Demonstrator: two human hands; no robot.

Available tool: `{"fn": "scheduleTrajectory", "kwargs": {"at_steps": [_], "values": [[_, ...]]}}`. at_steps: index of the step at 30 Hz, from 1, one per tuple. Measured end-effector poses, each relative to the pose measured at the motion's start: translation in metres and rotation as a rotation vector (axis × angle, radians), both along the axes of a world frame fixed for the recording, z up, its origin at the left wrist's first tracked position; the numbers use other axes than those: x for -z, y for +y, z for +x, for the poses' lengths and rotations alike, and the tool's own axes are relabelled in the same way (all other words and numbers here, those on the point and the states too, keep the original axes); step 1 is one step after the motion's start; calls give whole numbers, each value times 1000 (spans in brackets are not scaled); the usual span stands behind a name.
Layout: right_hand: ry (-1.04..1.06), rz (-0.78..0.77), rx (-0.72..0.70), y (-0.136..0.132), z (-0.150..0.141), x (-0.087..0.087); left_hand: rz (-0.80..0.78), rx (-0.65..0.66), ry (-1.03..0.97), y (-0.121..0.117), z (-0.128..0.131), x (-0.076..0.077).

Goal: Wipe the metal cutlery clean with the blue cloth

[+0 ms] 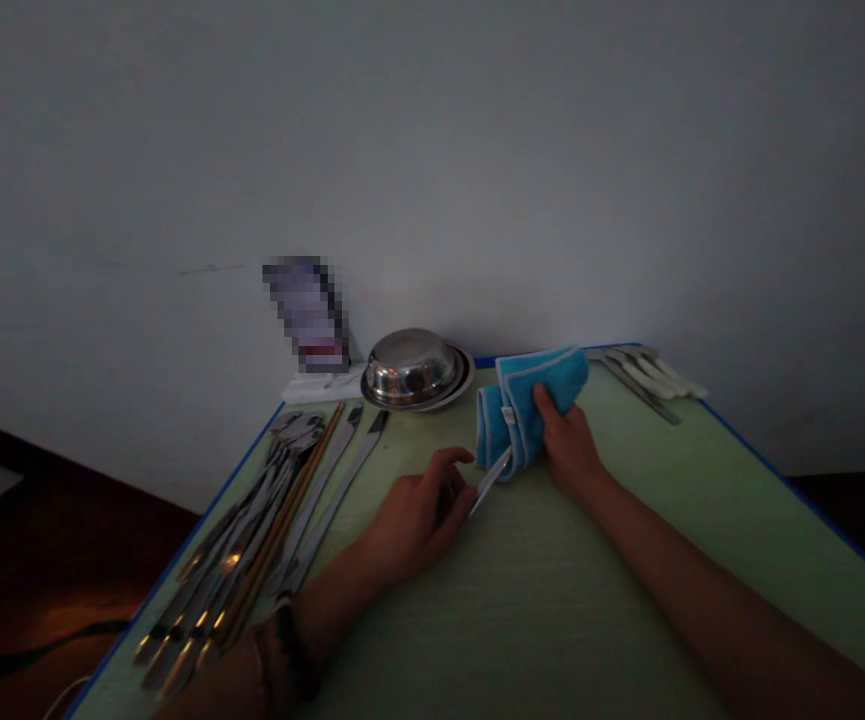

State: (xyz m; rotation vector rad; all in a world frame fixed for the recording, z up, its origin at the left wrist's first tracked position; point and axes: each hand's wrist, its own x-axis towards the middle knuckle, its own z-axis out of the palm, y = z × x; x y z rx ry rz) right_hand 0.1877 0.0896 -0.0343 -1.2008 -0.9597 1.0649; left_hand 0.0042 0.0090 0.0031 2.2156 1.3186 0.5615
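presently, taking the metal bowl (411, 362) at the back of the green table (552, 630) as landmark: your left hand (421, 515) is nearer you than the bowl, fingers curled, pinching a slim metal utensil (489, 484). your right hand (571, 445), to the bowl's right, is closed on a folded blue cloth (548, 385), thumb on top. the utensil lies in front of the bowl, a little to its right; its far end goes into the cloth, so you cannot tell its type. dark band (293, 640) on your left wrist. left of the bowl and toward you: a heap of metal cutlery (248, 515), then wooden chopsticks (295, 500) alongside, then two knives (336, 500) slanting toward your left forearm. just left of the bowl, a blurred-out phone-like object (310, 315) leans near the wall (552, 150). well right of the bowl, past the cloth, white-and-silver pieces (653, 372) lie grouped at the far corner.
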Motion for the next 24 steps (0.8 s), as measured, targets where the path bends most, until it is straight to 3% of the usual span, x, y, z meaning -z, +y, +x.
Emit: {"fn": "scheduleTrajectory", "kwargs": {"at_steps": [8, 11, 15, 20, 24], "values": [[-98, -9, 9, 16, -6, -3, 7, 7, 132, 9, 6, 5], [-124, 12, -129, 16, -4, -4, 15, 28, 149, 11, 5, 7], [-137, -3, -327, 13, -1, -5, -89, -2, 25, 15, 2, 5], [-91, -35, -283, 9, -1, -2, -236, -90, -195, 19, -1, 4], [-146, -56, -280, 3, -1, -6, -250, -166, -185, 18, 0, 5]]}}
